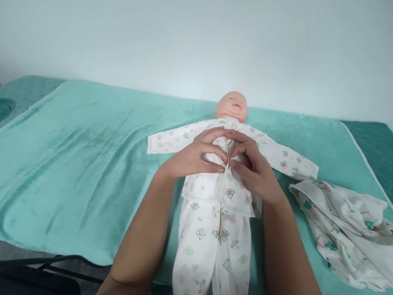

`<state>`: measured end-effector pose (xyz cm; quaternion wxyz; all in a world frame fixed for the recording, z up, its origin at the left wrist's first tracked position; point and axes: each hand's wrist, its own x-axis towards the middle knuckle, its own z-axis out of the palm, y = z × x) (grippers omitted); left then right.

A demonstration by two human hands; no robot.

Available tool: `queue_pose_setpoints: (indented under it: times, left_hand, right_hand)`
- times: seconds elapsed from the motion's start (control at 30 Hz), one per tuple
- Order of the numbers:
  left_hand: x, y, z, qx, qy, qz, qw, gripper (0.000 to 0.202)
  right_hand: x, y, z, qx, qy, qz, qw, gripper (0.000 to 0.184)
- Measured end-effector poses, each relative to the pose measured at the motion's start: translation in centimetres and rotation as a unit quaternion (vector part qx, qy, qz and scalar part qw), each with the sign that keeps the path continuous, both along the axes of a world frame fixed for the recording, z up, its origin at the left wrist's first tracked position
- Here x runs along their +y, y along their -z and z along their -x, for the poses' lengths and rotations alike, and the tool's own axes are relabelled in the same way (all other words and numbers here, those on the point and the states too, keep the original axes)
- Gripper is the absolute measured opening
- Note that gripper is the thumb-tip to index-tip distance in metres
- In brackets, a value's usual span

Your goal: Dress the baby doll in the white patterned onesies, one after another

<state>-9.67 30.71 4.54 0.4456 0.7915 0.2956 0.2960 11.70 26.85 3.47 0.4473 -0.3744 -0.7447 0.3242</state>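
A baby doll (pixel 232 105) lies on its back with its head toward the wall. It wears a white printed baby jacket (pixel 202 185) and matching footed trousers (pixel 197 240); both sleeves stretch out sideways. Over the chest, my left hand (pixel 199 152) pinches the jacket's front edge, thumb and fingers close together. My right hand (pixel 252 164) grips the other side of the same front opening, its fingertips meeting those of the left. Whatever fastening sits between the fingertips is too small and covered to make out.
A crumpled white printed cloth (pixel 351 232) lies to the right, near the doll's sleeve end. The turquoise sheet (pixel 76 164) spreads over the bed, with folds on the left. A pale wall (pixel 159 32) stands behind. A black chair-like object (pixel 23 281) is at lower left.
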Motion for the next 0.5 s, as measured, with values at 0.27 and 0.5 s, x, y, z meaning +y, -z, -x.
queue_pose_setpoints:
  times: [0.27,0.5]
  left_hand:
    - [-0.1,0.3,-0.1,-0.001,-0.021,-0.012,1.0,0.003]
    - [0.2,0.3,-0.3,0.005,-0.023,-0.024,0.999,0.002]
  right_hand:
    - [-0.3,0.5,1.1,-0.042,0.074,-0.001,0.996,0.024]
    - [-0.7,0.1,1.4,-0.043,0.089,0.014,0.995,0.015]
